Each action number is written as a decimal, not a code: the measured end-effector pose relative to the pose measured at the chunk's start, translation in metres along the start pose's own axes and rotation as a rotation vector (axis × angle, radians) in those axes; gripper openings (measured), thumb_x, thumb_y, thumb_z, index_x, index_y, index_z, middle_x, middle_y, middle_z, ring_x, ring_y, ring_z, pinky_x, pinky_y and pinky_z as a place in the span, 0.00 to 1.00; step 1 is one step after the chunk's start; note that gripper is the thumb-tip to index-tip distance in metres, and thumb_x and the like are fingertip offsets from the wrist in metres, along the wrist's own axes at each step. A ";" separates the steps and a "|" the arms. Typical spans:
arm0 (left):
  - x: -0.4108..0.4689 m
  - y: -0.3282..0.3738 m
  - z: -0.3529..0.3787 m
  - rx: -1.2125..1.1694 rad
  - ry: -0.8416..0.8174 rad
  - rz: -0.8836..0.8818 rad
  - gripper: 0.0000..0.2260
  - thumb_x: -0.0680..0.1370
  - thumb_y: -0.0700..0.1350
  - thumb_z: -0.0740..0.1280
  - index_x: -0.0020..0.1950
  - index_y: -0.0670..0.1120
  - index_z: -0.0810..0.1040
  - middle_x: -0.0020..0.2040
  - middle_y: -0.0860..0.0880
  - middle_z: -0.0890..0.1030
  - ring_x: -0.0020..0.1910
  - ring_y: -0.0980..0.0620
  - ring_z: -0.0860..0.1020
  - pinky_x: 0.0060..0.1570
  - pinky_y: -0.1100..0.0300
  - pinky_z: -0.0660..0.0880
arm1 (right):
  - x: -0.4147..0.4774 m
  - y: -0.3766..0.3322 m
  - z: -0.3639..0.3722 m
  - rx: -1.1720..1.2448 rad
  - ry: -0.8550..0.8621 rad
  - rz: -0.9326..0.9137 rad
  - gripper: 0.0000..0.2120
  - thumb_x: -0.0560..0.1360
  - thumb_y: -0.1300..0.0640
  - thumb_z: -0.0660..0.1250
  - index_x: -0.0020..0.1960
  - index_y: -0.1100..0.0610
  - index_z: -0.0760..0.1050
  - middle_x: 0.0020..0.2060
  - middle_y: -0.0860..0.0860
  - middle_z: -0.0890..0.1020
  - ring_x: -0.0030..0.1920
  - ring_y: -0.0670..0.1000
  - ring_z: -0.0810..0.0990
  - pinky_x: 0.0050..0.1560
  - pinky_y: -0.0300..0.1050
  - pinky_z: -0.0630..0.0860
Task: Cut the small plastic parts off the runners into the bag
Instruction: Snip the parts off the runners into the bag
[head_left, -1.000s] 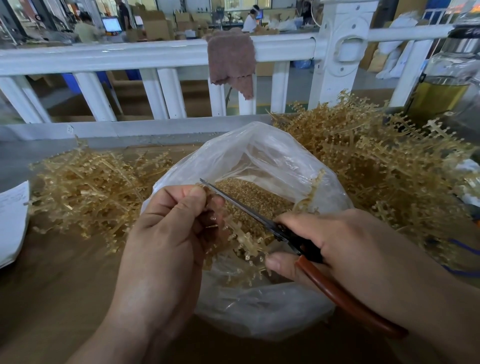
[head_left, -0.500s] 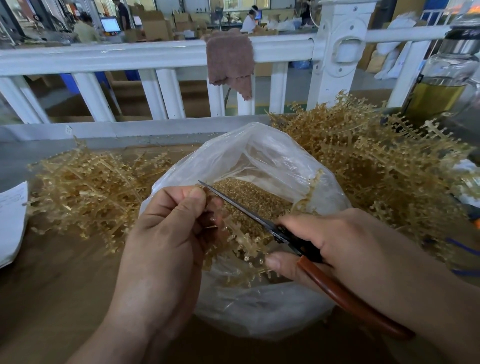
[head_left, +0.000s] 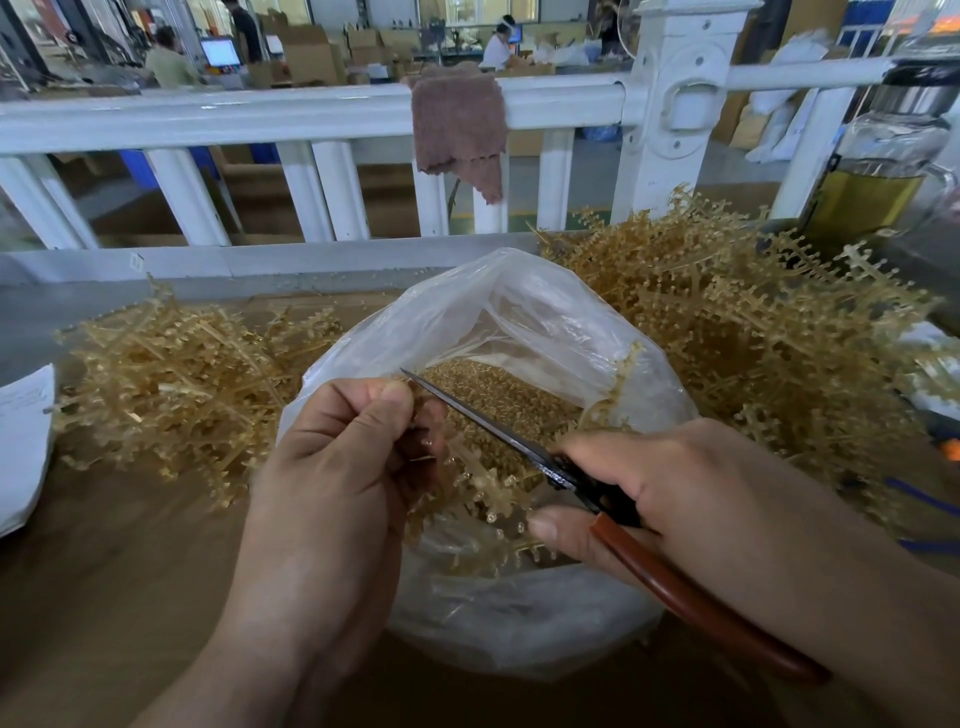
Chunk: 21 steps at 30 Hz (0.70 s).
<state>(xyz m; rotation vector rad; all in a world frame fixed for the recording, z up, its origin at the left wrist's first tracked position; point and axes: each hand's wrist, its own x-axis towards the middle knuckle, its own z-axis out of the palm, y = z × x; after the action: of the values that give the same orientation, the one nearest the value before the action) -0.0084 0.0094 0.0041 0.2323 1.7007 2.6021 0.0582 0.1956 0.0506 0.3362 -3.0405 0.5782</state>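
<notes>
Amber runner (head_left: 488, 488) in left grip (head_left: 332, 483) over bag (head_left: 545, 317) (right grip (head_left: 675, 499): scissors (head_left: 493, 427)).

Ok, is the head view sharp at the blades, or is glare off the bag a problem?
Head view: scissors sharp against the cut parts; bag shows only mild sheen near its far rim; railing bows from wide-angle distortion; far workshop is soft.
</notes>
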 end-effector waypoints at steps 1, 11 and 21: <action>0.000 0.000 0.000 -0.002 -0.002 0.001 0.07 0.76 0.45 0.66 0.37 0.49 0.78 0.40 0.42 0.81 0.35 0.50 0.78 0.36 0.55 0.77 | 0.000 0.000 0.000 -0.004 0.000 -0.001 0.22 0.72 0.29 0.53 0.39 0.48 0.69 0.26 0.46 0.73 0.29 0.43 0.75 0.29 0.36 0.69; 0.000 0.003 0.000 -0.032 0.007 0.007 0.09 0.77 0.45 0.66 0.37 0.50 0.80 0.38 0.46 0.82 0.34 0.55 0.78 0.33 0.63 0.77 | 0.002 0.006 0.005 0.067 0.040 -0.022 0.23 0.72 0.28 0.57 0.39 0.48 0.70 0.26 0.46 0.75 0.28 0.43 0.76 0.26 0.35 0.66; -0.007 0.004 -0.001 0.143 0.017 0.159 0.09 0.78 0.49 0.68 0.38 0.53 0.83 0.40 0.45 0.85 0.36 0.50 0.83 0.35 0.61 0.78 | 0.000 -0.001 0.020 0.648 0.273 -0.086 0.18 0.71 0.43 0.75 0.58 0.41 0.75 0.44 0.40 0.84 0.42 0.36 0.83 0.43 0.21 0.72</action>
<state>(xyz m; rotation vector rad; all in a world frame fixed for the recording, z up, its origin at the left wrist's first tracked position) -0.0014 0.0063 0.0068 0.3639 1.9535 2.5966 0.0589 0.1879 0.0323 0.3573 -2.4896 1.4568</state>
